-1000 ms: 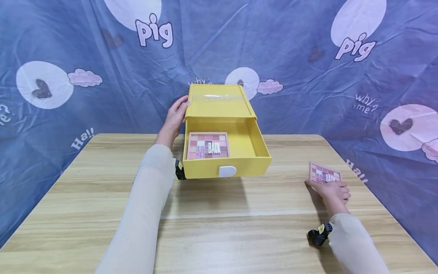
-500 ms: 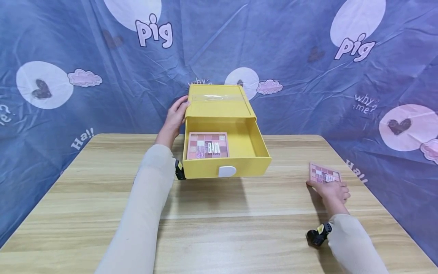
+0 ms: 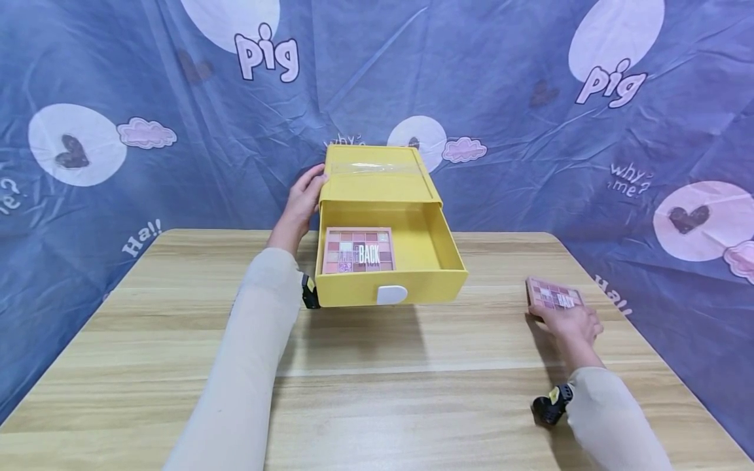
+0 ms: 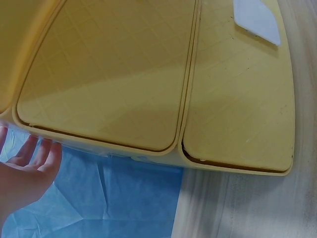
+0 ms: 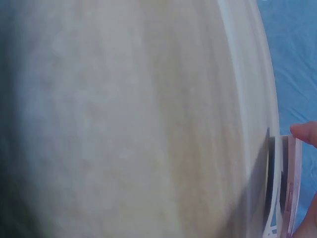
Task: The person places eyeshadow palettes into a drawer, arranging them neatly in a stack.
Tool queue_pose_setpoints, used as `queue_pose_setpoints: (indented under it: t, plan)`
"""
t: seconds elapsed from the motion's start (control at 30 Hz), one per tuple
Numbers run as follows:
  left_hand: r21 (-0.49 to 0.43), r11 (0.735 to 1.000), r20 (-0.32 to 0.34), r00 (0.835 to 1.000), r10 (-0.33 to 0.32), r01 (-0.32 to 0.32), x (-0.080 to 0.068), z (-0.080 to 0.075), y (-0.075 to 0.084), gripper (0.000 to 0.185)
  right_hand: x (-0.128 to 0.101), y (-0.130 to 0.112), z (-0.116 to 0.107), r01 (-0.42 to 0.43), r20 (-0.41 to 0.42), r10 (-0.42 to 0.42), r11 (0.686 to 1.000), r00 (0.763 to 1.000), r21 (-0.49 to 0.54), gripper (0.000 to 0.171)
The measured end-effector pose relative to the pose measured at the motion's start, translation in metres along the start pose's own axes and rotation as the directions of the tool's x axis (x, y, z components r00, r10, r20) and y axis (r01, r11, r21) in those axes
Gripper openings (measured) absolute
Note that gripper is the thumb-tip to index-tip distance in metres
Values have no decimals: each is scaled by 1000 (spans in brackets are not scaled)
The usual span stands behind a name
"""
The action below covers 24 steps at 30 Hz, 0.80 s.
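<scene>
One palette (image 3: 358,250) lies already inside the open drawer (image 3: 443,248) of the yellow box (image 3: 377,180), flat on the left part of its floor, so half of the work looks done. The second palette (image 3: 554,294) is not in yet: it is at the right edge of the table (image 3: 377,392), well apart from the box. Your right hand (image 3: 570,322) holds this palette by its near edge, fingers closed over it, and it seems slightly lifted at one side, though I cannot tell for sure. Your left hand (image 3: 303,199) rests with straight fingers against the left side of the box and steadies it. What is left, I judge: bring the second palette into the free right part of the drawer, then push the drawer closed.
</scene>
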<state>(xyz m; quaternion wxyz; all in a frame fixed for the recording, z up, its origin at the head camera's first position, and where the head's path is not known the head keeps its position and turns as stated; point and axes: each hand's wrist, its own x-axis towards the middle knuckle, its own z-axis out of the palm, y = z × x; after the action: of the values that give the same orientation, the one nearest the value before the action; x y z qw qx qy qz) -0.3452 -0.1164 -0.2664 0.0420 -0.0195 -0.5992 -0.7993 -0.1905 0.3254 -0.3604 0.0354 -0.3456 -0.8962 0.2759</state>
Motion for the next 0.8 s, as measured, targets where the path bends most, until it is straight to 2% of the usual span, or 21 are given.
queue_pose_setpoints:
  t: [0.2, 0.43, 0.8]
  plan:
    - [7, 1000, 5, 1000, 3, -3, 0, 0, -1, 44, -2, -5, -6, 41, 15, -42, 999, 999, 27, 110]
    - [-12, 1000, 3, 1000, 0, 0, 0, 0, -1, 43, -1, -12, -16, 103, 15, -103, 995, 995, 17, 103]
    - [-8, 1000, -9, 1000, 2, -2, 0, 1, 0, 42, 5, -29, -36, 203, 51, -200, 978, 978, -52, 114]
